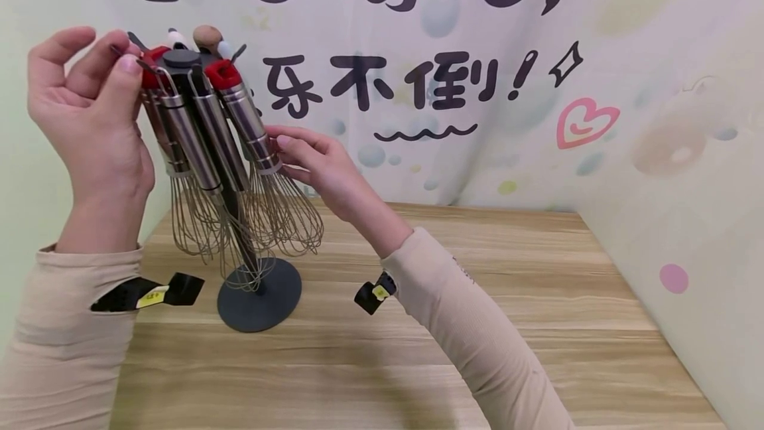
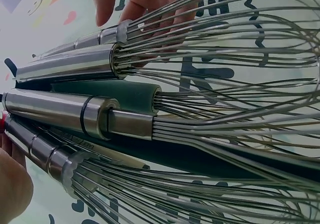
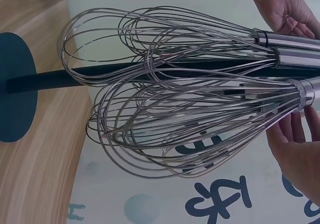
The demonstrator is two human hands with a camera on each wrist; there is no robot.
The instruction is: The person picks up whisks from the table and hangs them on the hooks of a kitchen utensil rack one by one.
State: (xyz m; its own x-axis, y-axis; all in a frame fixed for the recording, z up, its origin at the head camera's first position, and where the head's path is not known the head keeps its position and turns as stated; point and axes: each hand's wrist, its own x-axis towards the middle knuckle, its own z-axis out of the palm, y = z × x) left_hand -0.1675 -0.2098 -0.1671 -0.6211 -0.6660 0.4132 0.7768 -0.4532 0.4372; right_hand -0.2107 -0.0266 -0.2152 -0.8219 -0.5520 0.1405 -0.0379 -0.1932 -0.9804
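Note:
Several metal whisks hang around a dark stand (image 1: 256, 314) with a round base. At the upper left, my left hand (image 1: 95, 105) pinches the hanging loop at the top of a red-ended whisk (image 1: 154, 57) between thumb and finger. On the other side, my right hand (image 1: 322, 164) touches the lower handle of another red-ended whisk (image 1: 247, 118) with fairly straight fingers. Part of the right hand (image 2: 160, 1) shows behind wires in the left wrist view. A dark green handle (image 2: 125, 94) sits among the steel ones there. The wire loops overlap one another.
The stand is on a wood-grain table (image 1: 370, 363), at its left part. Behind the table is a pale backdrop (image 1: 513, 171) with dark lettering and a pink heart. A rounded brown handle end (image 1: 207, 36) shows behind the stand's top.

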